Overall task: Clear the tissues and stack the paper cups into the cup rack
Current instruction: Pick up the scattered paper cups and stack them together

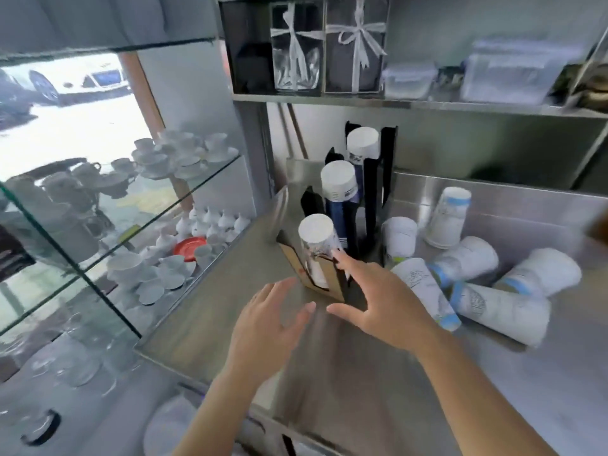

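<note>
Stacking step: both hands empty, fingers spread; right hand [378,301] touching cup rack [324,278], left hand [266,327] below. Next: grab loose paper cups [493,291], frame right.

A stainless steel counter [378,383] carries a black cup rack [368,205] near its back left, holding 3 stacks of upturned paper cups. Right of the rack, 2 upturned cups [399,236] stand beside the low back wall, and 4 more paper cups [503,307] lie on their sides in a loose cluster, touching each other.
</note>
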The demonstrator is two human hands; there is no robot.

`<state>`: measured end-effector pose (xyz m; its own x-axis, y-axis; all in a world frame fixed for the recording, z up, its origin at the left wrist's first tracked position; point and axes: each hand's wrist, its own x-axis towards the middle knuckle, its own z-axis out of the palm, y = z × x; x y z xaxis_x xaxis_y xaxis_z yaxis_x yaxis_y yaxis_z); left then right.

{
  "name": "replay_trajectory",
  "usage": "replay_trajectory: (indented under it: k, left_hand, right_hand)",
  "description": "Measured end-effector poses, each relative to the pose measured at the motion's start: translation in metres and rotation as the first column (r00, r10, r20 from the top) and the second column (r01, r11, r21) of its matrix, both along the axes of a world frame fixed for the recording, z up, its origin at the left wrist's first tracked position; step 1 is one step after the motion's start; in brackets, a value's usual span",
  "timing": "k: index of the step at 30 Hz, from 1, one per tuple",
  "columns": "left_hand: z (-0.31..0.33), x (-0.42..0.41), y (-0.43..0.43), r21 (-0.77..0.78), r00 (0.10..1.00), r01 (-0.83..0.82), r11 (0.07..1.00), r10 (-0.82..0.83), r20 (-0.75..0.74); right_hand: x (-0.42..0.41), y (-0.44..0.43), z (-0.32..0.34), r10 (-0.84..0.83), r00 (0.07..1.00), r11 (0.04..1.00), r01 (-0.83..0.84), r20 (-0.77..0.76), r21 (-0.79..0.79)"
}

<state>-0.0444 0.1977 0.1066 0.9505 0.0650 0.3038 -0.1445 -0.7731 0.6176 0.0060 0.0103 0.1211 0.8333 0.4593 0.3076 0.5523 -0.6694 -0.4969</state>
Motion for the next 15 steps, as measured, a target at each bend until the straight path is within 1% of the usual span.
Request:
replay_trajectory:
  k: [3,6,11,15]
  left_hand:
    - [-0.001,0.016,-0.055,-0.002,0.997,0.072,0.997,-0.072,0.01]
    - [-0.01,0.032,-0.098,-0.045,0.994,0.1,0.994,-0.102,-0.041]
    - [-0.035,0.059,-0.151,-0.214,0.984,0.075,0.974,-0.108,-0.144]
    - [-0.062,0.08,-0.172,-0.316,0.956,0.01,0.949,-0.102,-0.275]
  right_hand:
    - [-0.001,-0.037,-0.001,0.003,0.999,0.996,-0.007,0.045,0.088]
    - [0.013,-0.074,-0.004,-0.029,0.999,0.998,0.026,0.042,0.062]
    - [0.043,-0.13,-0.023,-0.163,0.985,0.986,0.164,-0.053,0.008]
    - [0.056,-0.15,-0.047,-0.282,0.945,0.959,0.278,-0.165,-0.047]
